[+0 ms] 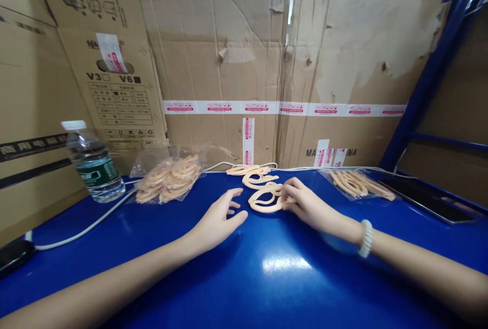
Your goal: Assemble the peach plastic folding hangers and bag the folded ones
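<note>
Near the middle of the blue table lies a flat beige looped piece (266, 209) with an open centre. My right hand (303, 202) has its thumb and fingers closed on this piece's right edge. On the other side, my left hand (223, 217) hovers open, thumb and fingers apart, a short way from the piece and holding nothing. Just behind the looped piece rests another beige curved piece (259, 180). Further back, more flat beige pieces (242, 170) lie by the cardboard. What material they are made of I cannot tell.
A clear bag of beige pieces (170, 176) sits to the left, beside a water bottle (93, 166). Right of my hands lie a second bag (358, 185) and a dark phone-like slab (429, 199). A white cable (82, 235) crosses the left side. Cardboard (221, 64) walls the back.
</note>
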`<state>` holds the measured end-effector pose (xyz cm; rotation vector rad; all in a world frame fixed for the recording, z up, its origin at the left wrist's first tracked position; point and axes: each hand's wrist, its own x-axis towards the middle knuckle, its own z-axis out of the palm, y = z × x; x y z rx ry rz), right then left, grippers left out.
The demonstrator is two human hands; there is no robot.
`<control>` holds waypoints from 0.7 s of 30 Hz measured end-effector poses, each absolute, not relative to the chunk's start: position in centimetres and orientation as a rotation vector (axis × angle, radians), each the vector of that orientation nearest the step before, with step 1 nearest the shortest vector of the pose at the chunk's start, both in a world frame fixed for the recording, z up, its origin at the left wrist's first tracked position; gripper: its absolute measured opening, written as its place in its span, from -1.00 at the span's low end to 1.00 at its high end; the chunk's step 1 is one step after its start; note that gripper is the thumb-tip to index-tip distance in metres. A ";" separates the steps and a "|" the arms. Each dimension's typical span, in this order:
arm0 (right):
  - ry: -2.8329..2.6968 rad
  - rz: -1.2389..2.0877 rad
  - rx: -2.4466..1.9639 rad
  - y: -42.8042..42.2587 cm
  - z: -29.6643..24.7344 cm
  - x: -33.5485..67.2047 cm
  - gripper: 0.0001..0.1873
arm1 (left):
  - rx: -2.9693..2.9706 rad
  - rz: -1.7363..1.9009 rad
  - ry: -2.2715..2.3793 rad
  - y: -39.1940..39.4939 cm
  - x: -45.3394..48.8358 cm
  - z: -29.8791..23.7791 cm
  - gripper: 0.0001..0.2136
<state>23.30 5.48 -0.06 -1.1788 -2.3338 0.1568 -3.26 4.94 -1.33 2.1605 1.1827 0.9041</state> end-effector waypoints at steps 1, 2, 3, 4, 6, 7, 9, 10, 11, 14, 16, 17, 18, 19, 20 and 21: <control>-2.322 0.181 -1.155 4.7 -0.4 23.3 -0.82 | 2.102 0.909 1.171 4.8 -3.0 -1.4 -0.52; -2.306 0.208 -1.118 4.0 -0.7 23.3 -0.83 | 2.060 0.910 1.152 4.6 -2.7 -1.5 -0.54; -2.286 0.235 -1.076 3.4 -0.9 23.3 -0.84 | 2.020 0.911 1.123 4.4 -2.3 -1.4 -0.55; -2.259 0.256 -1.028 2.9 -1.1 23.2 -0.85 | 1.979 0.911 1.081 4.1 -2.1 -1.2 -0.57; -2.193 0.285 -0.944 2.2 -1.2 22.9 -0.87 | 1.891 0.908 0.991 3.3 -1.6 -0.8 -0.62; -2.160 0.316 -0.917 2.0 -1.1 22.7 -0.89 | 1.855 0.902 0.962 2.8 -1.5 -0.5 -0.66; -2.077 0.472 -0.884 1.7 -0.9 22.4 -0.93 | 1.796 0.899 0.979 2.0 -1.4 0.0 -0.72; -2.021 0.583 -0.869 1.6 -0.8 22.3 -0.92 | 1.773 0.896 1.004 1.7 -1.3 0.2 -0.74; -1.954 0.696 -0.860 1.5 -0.7 22.2 -0.89 | 1.748 0.894 1.026 1.5 -1.3 0.3 -0.75; -1.752 0.890 -0.853 1.3 -0.6 22.1 -0.78 | 1.676 0.910 1.053 1.4 -1.3 0.2 -0.77; -1.680 0.978 -0.885 1.3 -0.7 22.1 -0.71 | 1.633 0.958 1.085 1.5 -1.2 -0.1 -0.71; -1.659 1.039 -0.911 1.3 -0.7 22.2 -0.65 | 1.613 0.997 1.103 1.6 -1.2 -0.3 -0.67; -1.638 1.111 -0.940 1.3 -0.7 22.2 -0.58 | 1.594 1.045 1.120 1.7 -1.2 -0.4 -0.63; -1.610 1.189 -0.971 1.4 -0.7 22.2 -0.51 | 1.575 1.095 1.134 1.8 -1.2 -0.6 -0.61; -1.575 1.265 -1.003 1.4 -0.8 22.1 -0.46 | 1.556 1.143 1.143 1.8 -1.2 -0.7 -0.60; -1.544 1.332 -1.034 1.4 -0.8 22.1 -0.45 | 1.535 1.183 1.146 1.8 -1.3 -0.8 -0.62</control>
